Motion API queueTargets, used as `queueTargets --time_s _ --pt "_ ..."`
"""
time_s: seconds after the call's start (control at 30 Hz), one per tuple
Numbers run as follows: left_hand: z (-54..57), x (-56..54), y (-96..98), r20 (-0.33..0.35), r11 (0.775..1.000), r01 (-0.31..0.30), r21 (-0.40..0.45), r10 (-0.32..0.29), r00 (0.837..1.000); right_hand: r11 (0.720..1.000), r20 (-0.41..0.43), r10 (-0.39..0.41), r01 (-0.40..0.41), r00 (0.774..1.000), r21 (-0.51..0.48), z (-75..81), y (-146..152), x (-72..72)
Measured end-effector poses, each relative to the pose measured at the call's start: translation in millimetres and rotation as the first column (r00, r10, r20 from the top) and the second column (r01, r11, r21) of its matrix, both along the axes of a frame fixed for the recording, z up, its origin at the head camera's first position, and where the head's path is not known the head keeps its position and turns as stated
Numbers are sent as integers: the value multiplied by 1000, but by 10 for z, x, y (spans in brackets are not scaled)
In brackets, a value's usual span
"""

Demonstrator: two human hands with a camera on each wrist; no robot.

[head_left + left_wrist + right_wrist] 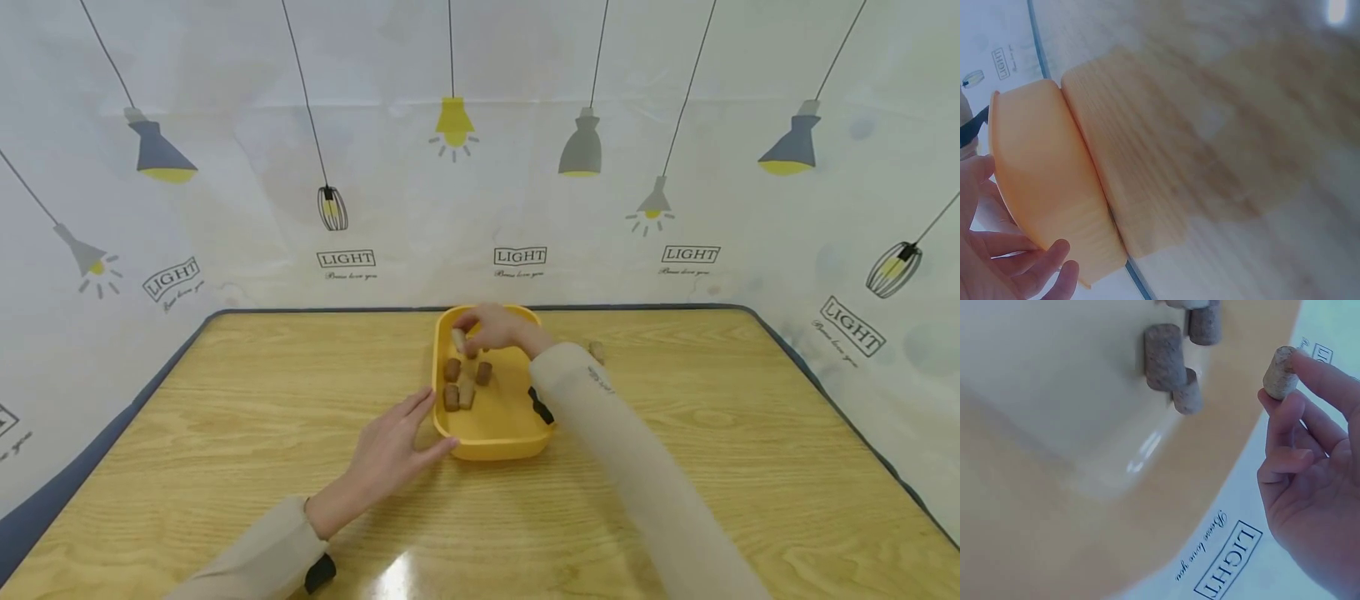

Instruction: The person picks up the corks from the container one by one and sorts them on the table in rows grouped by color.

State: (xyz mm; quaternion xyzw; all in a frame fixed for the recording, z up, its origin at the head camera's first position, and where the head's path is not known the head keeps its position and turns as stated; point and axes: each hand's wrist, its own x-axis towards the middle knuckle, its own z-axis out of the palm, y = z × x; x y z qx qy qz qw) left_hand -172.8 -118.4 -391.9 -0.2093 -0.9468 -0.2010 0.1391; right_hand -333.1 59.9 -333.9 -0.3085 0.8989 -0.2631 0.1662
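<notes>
Well, my right hand [491,326] pinches a cork [1279,376], yellow tray [501,417] below; my left hand [386,450] (relaxed) touches its rim [504,442].

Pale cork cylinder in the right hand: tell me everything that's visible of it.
The pale tan, short cork cylinder looks like natural cork, its surface matt and finely speckled. It is tilted, pinched between the fingertips of the right hand, which hide part of it. The head view shows it over the far left part of the yellow, rounded rectangular plastic-looking tray. In the right wrist view, only fingers visibly touch it.
</notes>
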Motion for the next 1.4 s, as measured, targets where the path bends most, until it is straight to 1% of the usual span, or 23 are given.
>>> queueTargets --time_s 0.1,0.3,0.53,0.73,1.0,1.07,1.27,1.4 --pt "7 -2 2 7 1000 -1 -2 1 1000 1000 -18 -3 3 1000 3 50 36 -5" --pt "18 -6 5 19 1000 4 -1 -4 1000 1000 -20 -27 28 999 4 115 119 3" --pt "22 -6 0 10 1000 13 -1 -13 1000 1000 -73 -8 10 997 29 165 264 42" --pt "16 -7 1 7 1000 12 -5 -12 1000 1000 -132 20 -17 991 25 182 453 73" --pt "13 -11 -3 -2 1000 14 1 -14 1000 1000 -168 24 -22 985 12 190 725 120" --pt "11 -12 -2 -3 1000 17 2 -17 1000 1000 -171 16 -14 985 10 183 792 130" --pt "5 2 -2 0 1000 16 9 -16 1000 999 -157 -45 47 987 4 167 1008 148" --pt "-2 1 0 0 1000 15 11 -15 1000 997 -165 -79 80 983 3 152 1175 150"
